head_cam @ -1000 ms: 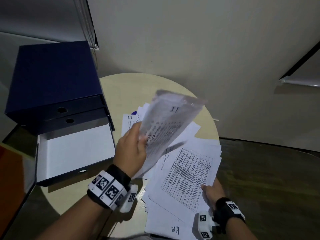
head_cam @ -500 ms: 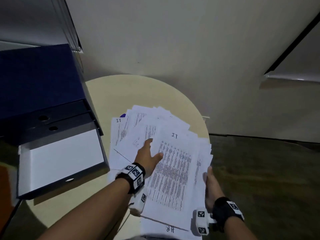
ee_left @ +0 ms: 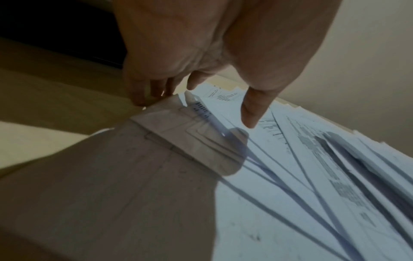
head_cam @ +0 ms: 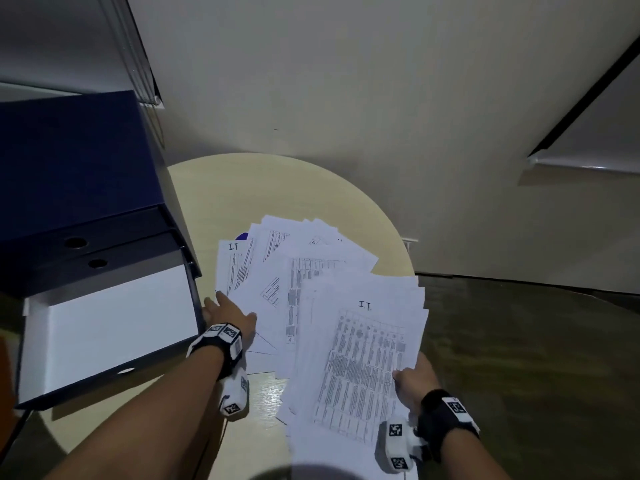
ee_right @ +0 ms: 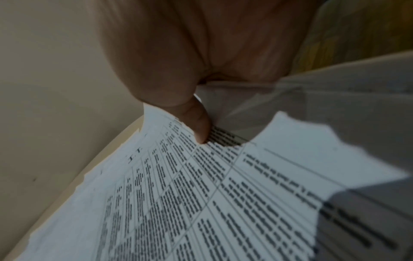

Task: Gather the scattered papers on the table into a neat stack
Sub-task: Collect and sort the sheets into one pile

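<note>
Left hand (head_cam: 230,311) fingers spread flat at papers (head_cam: 311,282) edge; right hand (head_cam: 410,377) pinches printed bundle (head_cam: 360,368). Sweep loose sheets inward slowly, keep bundle pinned.

papers (head_cam: 311,289): spread over the table's (head_cam: 242,188) right half, overhanging its right edge
file box (head_cam: 86,237): on the left edge, left of papers

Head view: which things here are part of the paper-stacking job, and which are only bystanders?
Part of the job:
- scattered papers, fanned across the round table
- top sheet marked I.T., pinched by the right hand
- left hand, flat at the papers' left edge

Bystanders:
- blue drawer box, lowest drawer open
</note>
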Demonstrator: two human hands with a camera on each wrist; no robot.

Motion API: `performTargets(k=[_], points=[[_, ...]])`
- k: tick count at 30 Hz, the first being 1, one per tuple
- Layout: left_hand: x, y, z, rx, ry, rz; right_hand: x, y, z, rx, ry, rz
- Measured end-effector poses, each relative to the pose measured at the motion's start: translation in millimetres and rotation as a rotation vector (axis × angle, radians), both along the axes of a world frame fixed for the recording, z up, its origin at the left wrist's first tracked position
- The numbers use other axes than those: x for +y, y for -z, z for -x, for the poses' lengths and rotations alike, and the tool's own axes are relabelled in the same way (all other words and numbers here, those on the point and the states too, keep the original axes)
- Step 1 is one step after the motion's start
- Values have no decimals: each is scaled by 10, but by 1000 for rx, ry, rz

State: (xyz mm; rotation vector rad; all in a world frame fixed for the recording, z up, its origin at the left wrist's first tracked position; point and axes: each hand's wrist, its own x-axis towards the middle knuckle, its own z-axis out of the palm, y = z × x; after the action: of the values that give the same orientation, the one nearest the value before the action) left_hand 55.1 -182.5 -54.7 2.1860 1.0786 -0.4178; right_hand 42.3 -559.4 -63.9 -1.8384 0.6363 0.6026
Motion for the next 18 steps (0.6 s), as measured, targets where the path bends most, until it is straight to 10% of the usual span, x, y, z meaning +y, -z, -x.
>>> performTargets(k=[18], points=[[-432,-148,-37,-109,46,243,39,17,-104,34,-208,180]])
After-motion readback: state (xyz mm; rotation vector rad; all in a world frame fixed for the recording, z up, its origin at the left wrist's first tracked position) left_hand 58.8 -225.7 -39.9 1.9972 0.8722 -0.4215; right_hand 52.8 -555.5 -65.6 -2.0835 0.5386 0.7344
